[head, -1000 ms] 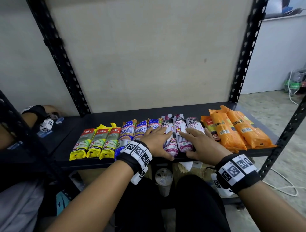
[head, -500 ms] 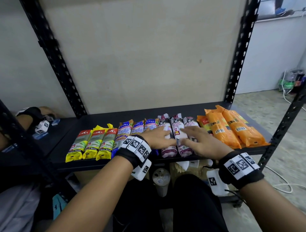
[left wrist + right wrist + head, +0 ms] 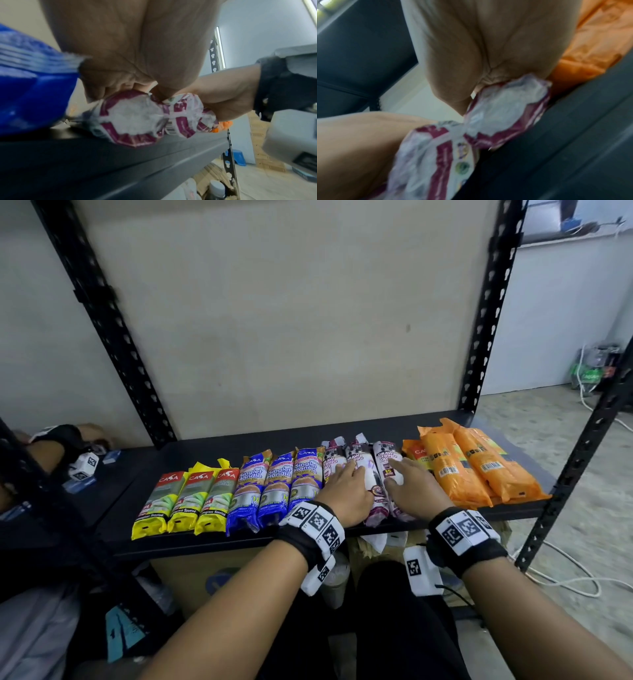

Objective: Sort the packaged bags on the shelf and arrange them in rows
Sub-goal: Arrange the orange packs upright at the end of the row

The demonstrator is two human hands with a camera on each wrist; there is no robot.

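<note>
On the black shelf [image 3: 342,429] lies a row of packs: three yellow [image 3: 185,501], three blue [image 3: 274,484], three white-and-maroon draw string packs [image 3: 385,455], three orange [image 3: 479,470]. My left hand [image 3: 346,489] rests flat on the left two draw string packs, fingers straight. My right hand [image 3: 409,487] lies flat on the right one. The left wrist view shows my left palm [image 3: 137,47] over the maroon pack ends [image 3: 132,119], beside a blue pack [image 3: 25,88]. In the right wrist view my right palm [image 3: 488,40] covers a pack end [image 3: 501,108] next to orange packs [image 3: 599,47].
Black perforated posts [image 3: 489,302] frame the shelf, with a beige wall behind. Another person's arm [image 3: 51,446] rests on the neighbouring shelf at the left. Cardboard boxes [image 3: 205,577] and a bottle [image 3: 337,580] stand below. White cables [image 3: 565,580] lie on the floor to the right.
Both hands have slid from the near ends of the draw string packs toward their middles, and they stay on top of the packs.
</note>
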